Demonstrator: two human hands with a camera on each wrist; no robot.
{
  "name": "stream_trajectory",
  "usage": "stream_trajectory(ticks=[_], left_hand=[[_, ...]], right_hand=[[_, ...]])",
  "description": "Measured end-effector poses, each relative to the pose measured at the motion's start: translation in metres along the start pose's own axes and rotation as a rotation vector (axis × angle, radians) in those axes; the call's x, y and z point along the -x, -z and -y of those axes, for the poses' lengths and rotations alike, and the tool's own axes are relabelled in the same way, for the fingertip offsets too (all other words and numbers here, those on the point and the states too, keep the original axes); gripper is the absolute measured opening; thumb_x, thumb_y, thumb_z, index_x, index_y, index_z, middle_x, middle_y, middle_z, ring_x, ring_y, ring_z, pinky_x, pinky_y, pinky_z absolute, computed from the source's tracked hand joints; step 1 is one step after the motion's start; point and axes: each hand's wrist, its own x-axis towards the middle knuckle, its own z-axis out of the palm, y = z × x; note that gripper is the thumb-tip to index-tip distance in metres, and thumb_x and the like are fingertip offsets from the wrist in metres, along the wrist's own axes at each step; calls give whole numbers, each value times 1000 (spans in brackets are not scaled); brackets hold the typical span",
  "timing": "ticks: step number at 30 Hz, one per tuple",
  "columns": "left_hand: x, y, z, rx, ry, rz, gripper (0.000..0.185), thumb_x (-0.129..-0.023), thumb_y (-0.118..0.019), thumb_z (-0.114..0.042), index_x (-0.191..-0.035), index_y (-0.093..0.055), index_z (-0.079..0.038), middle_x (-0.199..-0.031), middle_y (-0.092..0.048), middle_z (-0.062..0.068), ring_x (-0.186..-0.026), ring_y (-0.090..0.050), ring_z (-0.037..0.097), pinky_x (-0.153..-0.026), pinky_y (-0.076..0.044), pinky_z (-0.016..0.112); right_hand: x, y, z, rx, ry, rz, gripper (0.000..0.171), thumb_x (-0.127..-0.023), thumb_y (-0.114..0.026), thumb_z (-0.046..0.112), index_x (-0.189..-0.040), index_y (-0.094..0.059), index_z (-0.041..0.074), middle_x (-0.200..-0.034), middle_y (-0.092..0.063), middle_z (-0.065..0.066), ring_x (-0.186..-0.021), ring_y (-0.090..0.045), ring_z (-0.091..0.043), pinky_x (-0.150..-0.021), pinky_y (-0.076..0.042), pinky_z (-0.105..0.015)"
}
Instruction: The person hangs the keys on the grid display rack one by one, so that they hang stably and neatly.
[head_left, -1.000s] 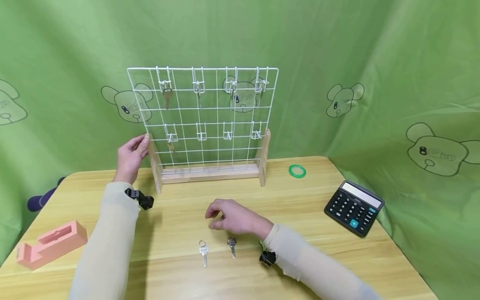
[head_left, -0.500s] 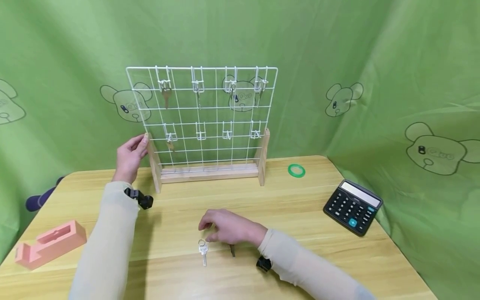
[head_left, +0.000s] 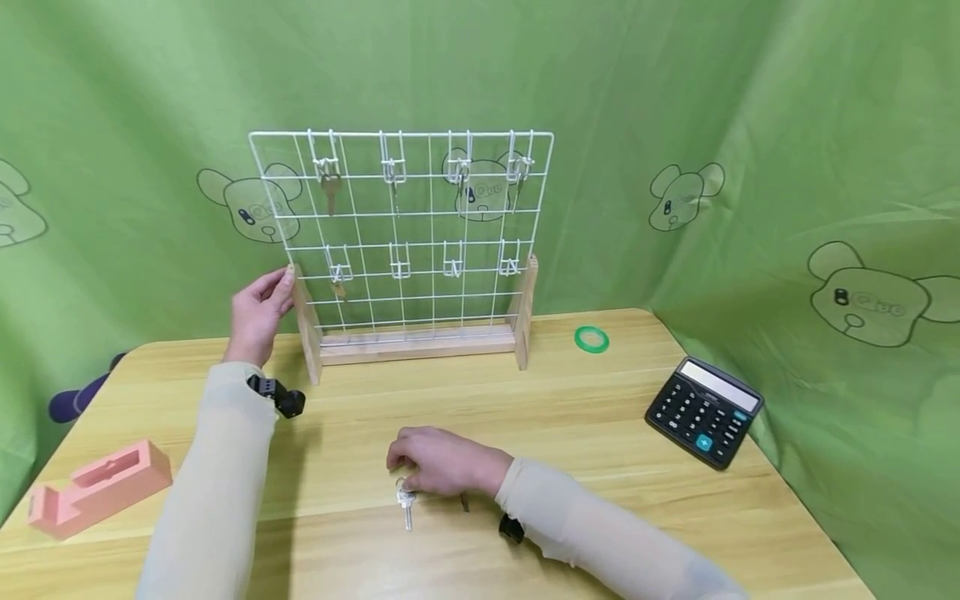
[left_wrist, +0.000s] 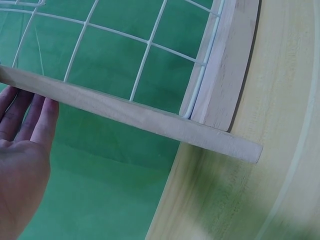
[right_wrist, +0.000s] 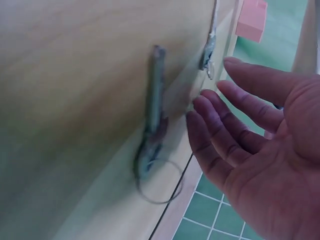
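My left hand (head_left: 257,315) holds the left wooden upright (left_wrist: 135,114) of a white wire-grid rack (head_left: 420,242) near its top. In the left wrist view, its fingers meet the upright's outer side; the thumb is out of frame. My right hand (head_left: 446,462) is low over the table, fingers loosely bent, nothing between them. A silver key (head_left: 407,505) with a ring lies by its thumb tip. Another key (right_wrist: 152,110) with a ring lies under the palm, mostly hidden in the head view. Several keys, including a brown one (head_left: 330,193), hang from the rack's hooks.
On the wooden table (head_left: 360,425) stand a pink tape dispenser (head_left: 101,490) at left, and a green ring-shaped roll (head_left: 592,339) and a black calculator (head_left: 705,412) at right. Green curtains (head_left: 600,100) close off the back and sides.
My right hand has moved left and down toward the left-hand key, covering most of the other key. My left hand has stayed at the rack's upright.
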Motion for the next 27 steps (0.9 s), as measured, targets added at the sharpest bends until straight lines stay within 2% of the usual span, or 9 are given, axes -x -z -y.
stream_trajectory(ticks=[5,11,19,27], left_hand=[[0,1,-1,-26,8,10,57,-95,-64,-31,-142,-48,-2,-142,-48,19,-125,-51,26,-99,-48,21],[1,2,0,-24,12,18,57,-95,-64,-32,-142,-48,-3,-142,-48,18,-126,-51,25,-101,-47,22],[0,3,1,61,1,22,56,-96,-65,-26,-141,-47,2,-143,-45,24,-124,-53,24,-99,-48,22],[-1,4,0,-4,-1,31,55,-96,-63,-28,-142,-47,0,-142,-47,20,-124,-52,24,-98,-48,21]], right_hand=[[-5,-2,2,30,18,28,22,-86,-76,13,-107,-69,13,-96,-56,10,-86,-50,0,-80,-45,-10],[-7,-6,3,23,-4,43,16,-85,-76,8,-97,-68,14,-89,-53,10,-80,-48,-1,-73,-45,-10],[-9,-8,1,18,-5,39,15,-86,-74,5,-86,-65,17,-80,-52,11,-74,-48,-1,-65,-43,-10],[-10,-6,-4,-51,-21,30,23,-86,-64,-3,-79,-64,18,-69,-54,14,-64,-48,-1,-58,-44,-12]])
